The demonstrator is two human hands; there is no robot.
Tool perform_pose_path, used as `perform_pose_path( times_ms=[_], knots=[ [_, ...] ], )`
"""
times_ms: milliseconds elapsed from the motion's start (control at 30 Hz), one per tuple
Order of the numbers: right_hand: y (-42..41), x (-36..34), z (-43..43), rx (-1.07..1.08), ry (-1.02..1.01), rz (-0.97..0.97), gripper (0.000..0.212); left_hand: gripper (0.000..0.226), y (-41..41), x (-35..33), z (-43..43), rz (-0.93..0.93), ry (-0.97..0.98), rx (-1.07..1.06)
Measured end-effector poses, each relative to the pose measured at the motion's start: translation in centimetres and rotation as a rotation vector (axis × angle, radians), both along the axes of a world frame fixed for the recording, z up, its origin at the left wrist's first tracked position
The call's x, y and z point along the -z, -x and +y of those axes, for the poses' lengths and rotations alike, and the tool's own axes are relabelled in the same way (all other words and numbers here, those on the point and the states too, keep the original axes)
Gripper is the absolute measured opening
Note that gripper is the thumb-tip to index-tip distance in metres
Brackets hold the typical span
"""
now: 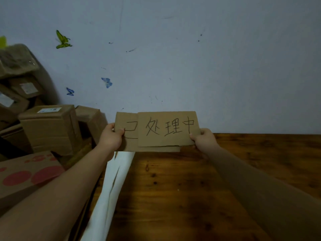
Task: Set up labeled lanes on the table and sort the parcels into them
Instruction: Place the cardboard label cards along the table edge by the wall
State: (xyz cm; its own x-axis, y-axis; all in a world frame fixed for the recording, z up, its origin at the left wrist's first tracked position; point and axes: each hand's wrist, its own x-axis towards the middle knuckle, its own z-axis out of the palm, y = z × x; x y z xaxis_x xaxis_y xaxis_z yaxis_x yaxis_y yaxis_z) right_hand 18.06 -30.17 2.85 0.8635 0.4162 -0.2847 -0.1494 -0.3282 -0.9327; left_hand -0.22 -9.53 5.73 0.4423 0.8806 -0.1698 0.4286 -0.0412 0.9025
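Pinching two overlapping flat brown cardboard signs, we hold them up with both hands. Our left hand (112,137) grips the left end of the rear sign (126,125), thumb across its face and fingers curled behind. Our right hand (205,139) pinches the lower right corner of the front sign (167,129). The front sign carries three handwritten black characters and covers most of the rear sign. The rear sign shows at the left, with part of one more character, and as a strip along the bottom. Both signs stand upright in the air over the far edge of the dark brown wooden table (217,180), in front of the pale blue-grey wall (173,58).

One long white sheet (114,185) lies along the table's left edge. Left of it, brown cardboard parcels (50,131) are piled against the wall. We count at least six, and the pile runs out of view. All are closed, so we cannot tell what they hold. One flat box printed with red dots (26,173) lies nearest us. Three butterfly decals sit on the wall: one green butterfly (62,40), the upper blue butterfly (106,82) and the lower blue butterfly (70,91).
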Motion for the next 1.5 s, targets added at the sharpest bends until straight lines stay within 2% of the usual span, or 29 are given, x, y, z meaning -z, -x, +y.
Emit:
perform_pose_path(
  times_ms=[100, 167, 333, 400, 500, 567, 600, 633, 700, 733, 800, 1100, 1167, 1200, 1300, 1367, 1433, 1500],
  knots=[
    [-3.5, -0.3, -4.4, 0.158, 0.038, -0.064, 0.043, 0.035, -1.7, -0.1, -1.0, 0.005, -0.038, -0.067],
    [-6.6, 0.3, -7.4, 0.211, 0.147, -0.129, 0.042, 0.033, -2.9, 0.2, -1.8, -0.005, -0.043, -0.128],
    [-13.5, 3.3, -12.5, 0.179, 0.324, -0.164, 0.015, 0.034, -6.5, 1.6, -4.4, -0.019, -0.025, -0.274],
    [-15.7, 5.3, -13.3, 0.162, 0.365, -0.129, 0.02, 0.035, -7.5, 2.5, -5.4, -0.018, -0.005, -0.307],
    [-18.2, 8.5, -13.4, 0.101, 0.423, -0.037, 0.041, 0.038, -8.6, 3.9, -6.5, -0.001, 0.042, -0.355],
    [-18.6, 10.1, -13.3, 0.04, 0.513, -0.009, 0.059, 0.039, -9.1, 4.7, -7.2, 0.028, 0.049, -0.359],
    [-18.6, 10.8, -13.5, -0.011, 0.603, -0.064, 0.066, 0.039, -9.3, 5.1, -7.6, 0.042, 0.047, -0.356],
    [-18.4, 11.4, -13.8, -0.113, 0.713, -0.197, 0.068, 0.04, -9.6, 5.4, -7.9, 0.056, 0.049, -0.356],
    [-17.7, 13.3, -14.2, -0.455, 0.851, -0.514, 0.059, 0.04, -10.2, 6.0, -7.9, 0.08, 0.06, -0.356],
    [-17.3, 14.0, -14.3, -0.623, 0.868, -0.582, 0.057, 0.039, -10.3, 6.1, -8.0, 0.085, 0.064, -0.35],
    [-17.2, 15.7, -13.8, -0.791, 0.895, -0.529, 0.059, 0.037, -11.1, 6.6, -7.9, 0.098, 0.061, -0.34],
    [-21.5, 16.2, -9.0, -0.81, 0.973, -0.509, 0.06, 0.041, -13.8, 7.8, -9.4, 0.162, 0.023, -0.302],
    [-20.9, 15.2, -8.3, -0.755, 0.902, -0.548, 0.064, 0.043, -14.1, 7.6, -10.1, 0.183, 0.015, -0.289],
    [-20.0, 14.3, -7.9, -0.711, 0.785, -0.516, 0.068, 0.043, -14.3, 7.4, -10.5, 0.181, 0.016, -0.279],
    [-17.0, 11.0, -6.6, -0.545, 0.335, -0.109, 0.074, 0.042, -15.1, 6.5, -11.9, 0.177, 0.03, -0.232],
    [-16.0, 9.1, -6.6, -0.487, 0.242, -0.002, 0.058, 0.041, -15.7, 5.8, -12.8, 0.156, 0.044, -0.177],
    [-16.0, 7.5, -7.6, -0.4, 0.233, -0.027, 0.038, 0.039, -16.2, 4.9, -13.6, 0.121, 0.055, -0.136],
    [-16.6, 6.5, -9.1, -0.294, 0.203, -0.028, 0.028, 0.036, -16.6, 4.0, -14.0, 0.061, 0.065, -0.111]
  ],
)
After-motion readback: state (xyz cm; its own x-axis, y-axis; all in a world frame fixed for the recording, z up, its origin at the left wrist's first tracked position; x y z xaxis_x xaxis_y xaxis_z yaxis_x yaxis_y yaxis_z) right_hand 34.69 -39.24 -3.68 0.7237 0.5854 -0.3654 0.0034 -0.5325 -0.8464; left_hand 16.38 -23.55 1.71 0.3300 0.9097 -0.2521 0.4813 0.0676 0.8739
